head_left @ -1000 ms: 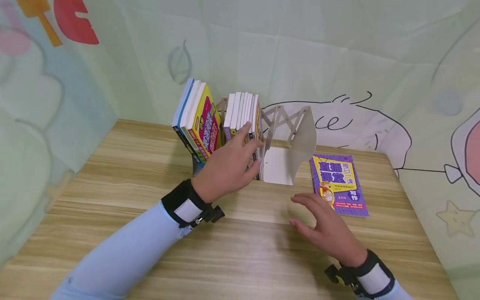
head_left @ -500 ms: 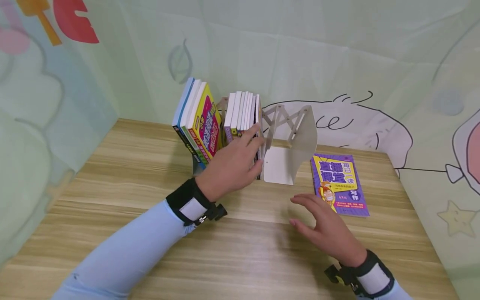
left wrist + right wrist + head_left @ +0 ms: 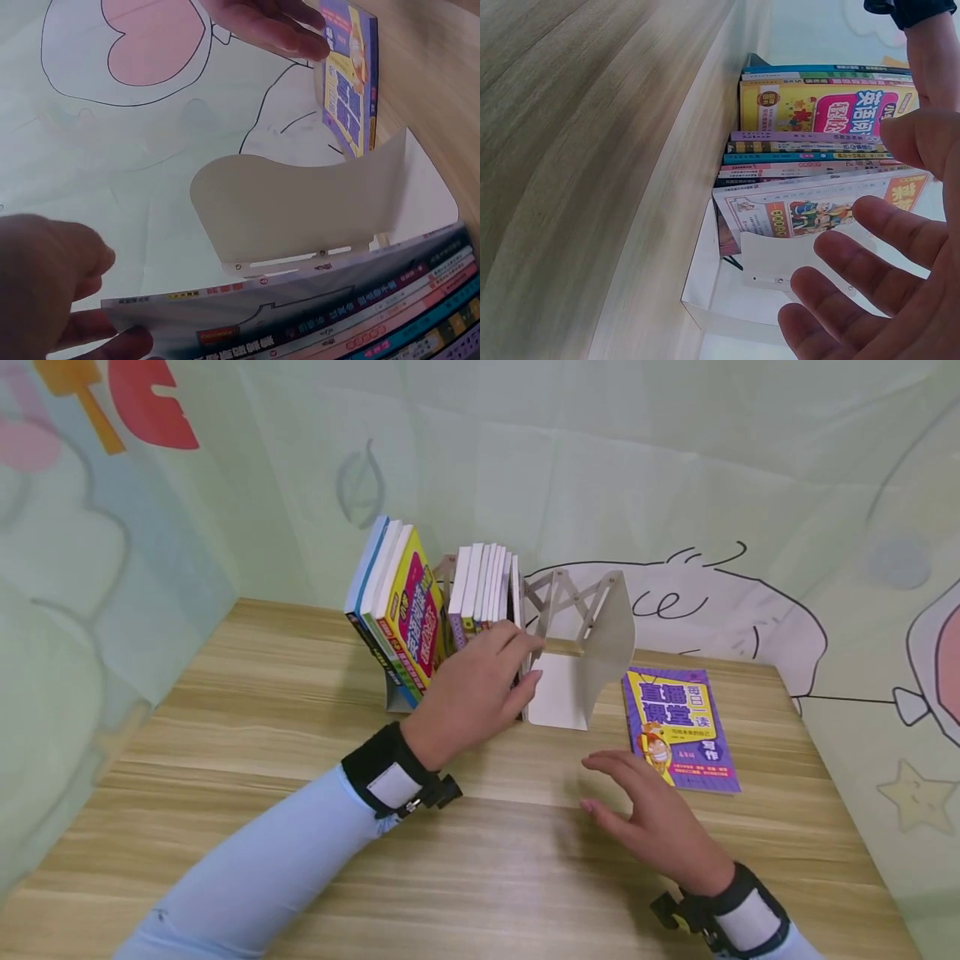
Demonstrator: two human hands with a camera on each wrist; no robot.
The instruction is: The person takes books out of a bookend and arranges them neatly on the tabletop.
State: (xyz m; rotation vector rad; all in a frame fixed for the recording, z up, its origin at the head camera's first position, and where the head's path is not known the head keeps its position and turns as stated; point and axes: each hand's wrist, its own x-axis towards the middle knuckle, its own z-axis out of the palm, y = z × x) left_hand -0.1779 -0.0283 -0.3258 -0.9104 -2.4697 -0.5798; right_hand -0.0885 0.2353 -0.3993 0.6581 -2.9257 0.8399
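Note:
In the head view my left hand (image 3: pixel 468 693) is at the front right of a row of thin books (image 3: pixel 480 581). The left wrist view shows its fingers (image 3: pixel 131 341) pinching one end of the outermost thin book (image 3: pixel 225 315). That book leans away from its neighbours, and the right wrist view shows its white cover with a coloured picture. Beside the row stands a folding metal book rack (image 3: pixel 609 627). My right hand (image 3: pixel 660 822) hovers over the wooden table, fingers spread and slightly bent, holding nothing. Just behind it a purple and yellow book (image 3: pixel 678 727) lies flat.
Taller books, with a yellow one (image 3: pixel 412 610) outermost, lean left in the rack's left section. The rack's right section holds no book. A printed cloth wall (image 3: pixel 480 460) rises close behind the wooden table (image 3: pixel 480 860).
My left hand has slid right and slightly toward me along the thin books. The outermost book has parted from the others, leaving a dark gap. The right hand stays put.

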